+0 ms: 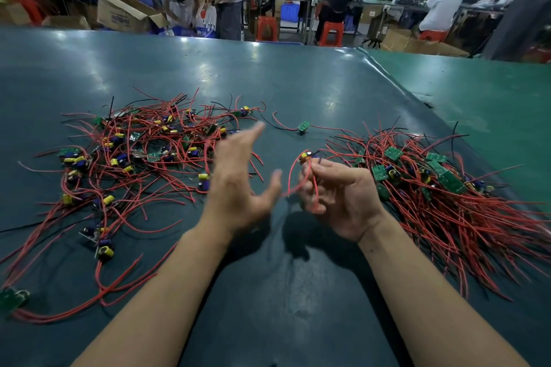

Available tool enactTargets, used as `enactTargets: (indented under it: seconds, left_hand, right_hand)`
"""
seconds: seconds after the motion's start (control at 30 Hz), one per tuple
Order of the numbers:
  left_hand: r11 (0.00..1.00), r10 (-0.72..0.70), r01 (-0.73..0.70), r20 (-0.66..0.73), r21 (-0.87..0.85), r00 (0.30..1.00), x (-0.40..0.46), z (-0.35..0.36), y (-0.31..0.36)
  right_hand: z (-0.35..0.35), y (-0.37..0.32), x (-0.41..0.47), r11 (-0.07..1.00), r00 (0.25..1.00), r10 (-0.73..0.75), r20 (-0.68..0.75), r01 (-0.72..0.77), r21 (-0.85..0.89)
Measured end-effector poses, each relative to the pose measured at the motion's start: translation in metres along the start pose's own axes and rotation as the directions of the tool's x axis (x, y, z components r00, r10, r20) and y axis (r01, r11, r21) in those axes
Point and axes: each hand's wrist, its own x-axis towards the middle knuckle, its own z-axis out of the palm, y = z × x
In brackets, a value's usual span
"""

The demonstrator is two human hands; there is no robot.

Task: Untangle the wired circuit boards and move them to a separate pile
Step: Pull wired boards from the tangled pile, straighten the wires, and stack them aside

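Note:
A tangled heap of small green circuit boards [143, 152] with red and black wires spreads over the left of the dark table [298, 83]. A second pile of wired boards [432, 185] lies at the right, its wires running toward me. My right hand [337, 197] is raised above the table between the piles and pinches the red wires of one wired board [305, 156], which hangs above its fingers. My left hand [241, 179] is blurred, held up beside it with fingers spread and nothing in it.
One lone board with wires [304, 126] lies on the table between the piles, farther back. A green mat [477, 92] covers the right side. Beyond the far edge, people work at benches among red stools [267, 28] and cardboard boxes [125, 12].

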Motion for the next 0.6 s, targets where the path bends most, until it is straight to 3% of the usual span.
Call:
enactTargets:
  seconds: [0.07, 0.1, 0.27, 0.4, 0.5, 0.6]
  left_hand:
    - [0.956, 0.056, 0.000, 0.183, -0.294, 0.982, -0.004, 0.006, 0.010]
    - [0.932, 0.066, 0.014, 0.206, -0.362, 0.976, -0.004, 0.007, 0.012]
    - [0.896, 0.045, 0.038, 0.177, -0.442, 0.983, -0.005, 0.007, 0.012]
    - [0.821, -0.120, 0.203, 0.185, -0.533, 0.975, -0.006, 0.010, 0.018]
    - [0.724, -0.276, 0.318, 0.165, -0.613, 0.947, -0.002, 0.011, 0.021]
    - [0.677, -0.376, 0.397, 0.172, -0.620, 0.911, 0.001, 0.013, 0.021]
  right_hand:
    - [-0.002, -0.001, -0.002, 0.999, 0.989, 0.038, 0.140, -0.040, 0.009]
    - [-0.003, -0.003, -0.004, 0.998, 0.977, 0.058, 0.204, -0.065, 0.025]
    - [-0.006, -0.007, -0.006, 0.972, 0.905, 0.204, 0.374, -0.233, 0.032]
    - [-0.008, -0.008, -0.003, 0.983, 0.952, 0.184, 0.245, -0.183, -0.027]
    - [-0.010, -0.010, 0.001, 0.987, 0.985, 0.107, 0.132, -0.121, 0.106]
    - [-0.011, -0.004, 0.010, 0.982, 0.991, -0.003, -0.137, 0.028, 0.187]
